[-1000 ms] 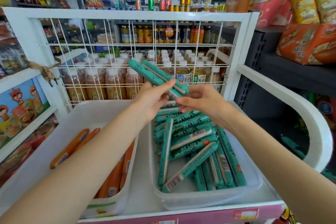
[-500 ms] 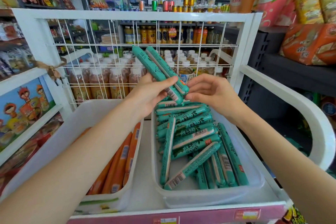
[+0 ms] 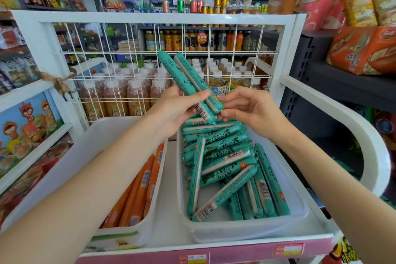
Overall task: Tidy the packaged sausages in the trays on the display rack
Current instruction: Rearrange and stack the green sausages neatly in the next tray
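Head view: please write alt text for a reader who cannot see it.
The left hand grips two teal sausages above the right tray of jumbled teal sausages, while the right hand touches their lower ends. Orange sausages lie in the left tray.

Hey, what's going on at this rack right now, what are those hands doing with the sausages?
A person is sorting packaged sausages on a white display rack. The left hand grips two green sausages, tilted up above the right tray. The right hand is at their lower ends, fingertips about touching them. That tray holds a jumbled pile of green sausages lying at mixed angles. The left tray holds orange sausages lying roughly parallel.
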A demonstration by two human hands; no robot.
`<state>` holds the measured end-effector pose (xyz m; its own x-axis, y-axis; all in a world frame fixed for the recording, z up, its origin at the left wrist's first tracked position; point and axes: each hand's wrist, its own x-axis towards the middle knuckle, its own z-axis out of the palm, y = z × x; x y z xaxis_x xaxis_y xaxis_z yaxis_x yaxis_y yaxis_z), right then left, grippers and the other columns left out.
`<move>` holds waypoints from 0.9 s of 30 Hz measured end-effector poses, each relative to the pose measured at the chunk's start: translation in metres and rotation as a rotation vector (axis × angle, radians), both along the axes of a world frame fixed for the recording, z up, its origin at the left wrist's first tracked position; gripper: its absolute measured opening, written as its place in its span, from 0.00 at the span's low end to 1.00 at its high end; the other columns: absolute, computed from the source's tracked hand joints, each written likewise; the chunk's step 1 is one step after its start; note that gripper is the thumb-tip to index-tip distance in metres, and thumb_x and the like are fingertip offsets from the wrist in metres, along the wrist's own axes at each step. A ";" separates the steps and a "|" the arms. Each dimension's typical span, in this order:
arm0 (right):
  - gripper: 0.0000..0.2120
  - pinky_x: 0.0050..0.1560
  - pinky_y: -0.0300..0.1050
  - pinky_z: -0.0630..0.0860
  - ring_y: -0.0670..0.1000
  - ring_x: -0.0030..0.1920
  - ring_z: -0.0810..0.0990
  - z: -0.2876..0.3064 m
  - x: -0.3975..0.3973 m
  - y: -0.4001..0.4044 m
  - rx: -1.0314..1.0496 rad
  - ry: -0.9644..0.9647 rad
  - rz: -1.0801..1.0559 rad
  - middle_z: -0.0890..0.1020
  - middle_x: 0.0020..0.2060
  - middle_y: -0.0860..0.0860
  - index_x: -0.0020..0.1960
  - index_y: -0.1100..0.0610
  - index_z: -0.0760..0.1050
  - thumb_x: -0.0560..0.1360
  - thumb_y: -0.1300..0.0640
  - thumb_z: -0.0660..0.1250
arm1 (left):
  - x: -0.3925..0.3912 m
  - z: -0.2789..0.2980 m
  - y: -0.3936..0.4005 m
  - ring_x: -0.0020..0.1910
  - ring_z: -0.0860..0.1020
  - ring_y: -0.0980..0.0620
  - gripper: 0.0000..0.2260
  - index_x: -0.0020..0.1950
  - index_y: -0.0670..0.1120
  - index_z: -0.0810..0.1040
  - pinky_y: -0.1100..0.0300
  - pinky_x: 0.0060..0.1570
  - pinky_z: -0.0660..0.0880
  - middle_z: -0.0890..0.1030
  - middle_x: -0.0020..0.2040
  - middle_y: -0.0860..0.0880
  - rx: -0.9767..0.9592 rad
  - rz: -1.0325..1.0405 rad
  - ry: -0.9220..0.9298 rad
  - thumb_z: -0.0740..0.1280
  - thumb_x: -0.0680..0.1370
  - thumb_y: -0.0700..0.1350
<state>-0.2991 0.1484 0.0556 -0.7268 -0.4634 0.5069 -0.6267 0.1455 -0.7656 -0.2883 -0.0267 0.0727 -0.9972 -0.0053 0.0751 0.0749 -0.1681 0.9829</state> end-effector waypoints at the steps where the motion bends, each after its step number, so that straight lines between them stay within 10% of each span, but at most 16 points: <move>1: 0.09 0.47 0.41 0.80 0.47 0.42 0.84 0.000 0.000 0.000 -0.001 -0.003 -0.001 0.84 0.41 0.49 0.48 0.57 0.75 0.67 0.62 0.68 | 0.000 0.000 0.000 0.46 0.80 0.54 0.11 0.52 0.46 0.75 0.62 0.47 0.76 0.81 0.49 0.49 0.004 -0.002 -0.008 0.69 0.72 0.37; 11: 0.31 0.48 0.23 0.71 0.30 0.44 0.76 0.004 0.010 -0.009 0.313 0.289 -0.155 0.75 0.46 0.41 0.66 0.58 0.67 0.66 0.57 0.75 | -0.009 0.006 -0.005 0.50 0.77 0.50 0.16 0.59 0.41 0.75 0.56 0.63 0.69 0.81 0.47 0.46 0.171 0.017 -0.143 0.69 0.73 0.38; 27: 0.16 0.50 0.33 0.77 0.43 0.44 0.81 0.002 0.008 -0.006 0.211 0.337 -0.158 0.81 0.40 0.46 0.54 0.64 0.74 0.68 0.61 0.72 | -0.005 0.007 -0.005 0.43 0.79 0.52 0.13 0.56 0.41 0.76 0.56 0.62 0.70 0.82 0.43 0.46 0.122 -0.030 -0.134 0.69 0.72 0.38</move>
